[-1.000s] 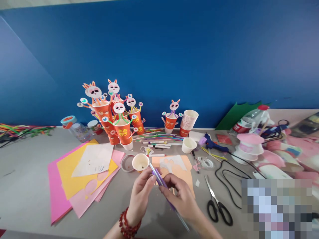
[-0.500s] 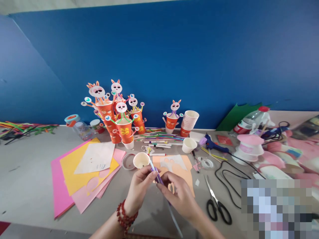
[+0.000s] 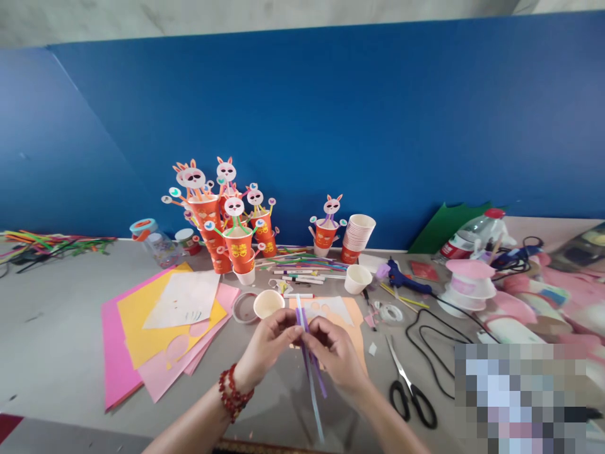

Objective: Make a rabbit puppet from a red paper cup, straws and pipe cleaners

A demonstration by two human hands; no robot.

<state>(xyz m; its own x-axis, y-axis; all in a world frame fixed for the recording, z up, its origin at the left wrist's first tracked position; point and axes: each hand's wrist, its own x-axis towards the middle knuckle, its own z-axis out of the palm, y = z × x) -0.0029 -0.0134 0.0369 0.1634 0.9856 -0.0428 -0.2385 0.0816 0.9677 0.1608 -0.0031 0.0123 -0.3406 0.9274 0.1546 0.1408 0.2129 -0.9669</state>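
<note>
In front of me both hands work close together over the table. My left hand (image 3: 278, 337) pinches purple pipe cleaners (image 3: 320, 381) and a longer pale blue pipe cleaner (image 3: 316, 410) near their upper ends. My right hand (image 3: 333, 353) grips the same bunch from the other side, its thumb almost meeting the left one. The strands hang down between the hands. Just beyond my left hand stands an upright white paper cup (image 3: 269, 305). Under and behind my hands lies peach paper (image 3: 353, 315) with cut-out holes.
Black-handled scissors (image 3: 410, 391) and a blue glue gun (image 3: 406, 277) with its cord lie right. Coloured paper sheets (image 3: 130, 321) lie left. Red cups with rabbit figures (image 3: 239, 246) and a cup stack (image 3: 358, 236) stand at the back, near several markers (image 3: 302, 279).
The purple strands have spread apart, and the bunch now stands more upright between my hands. My right hand has moved up closer to my left. The camera view has shifted slightly.
</note>
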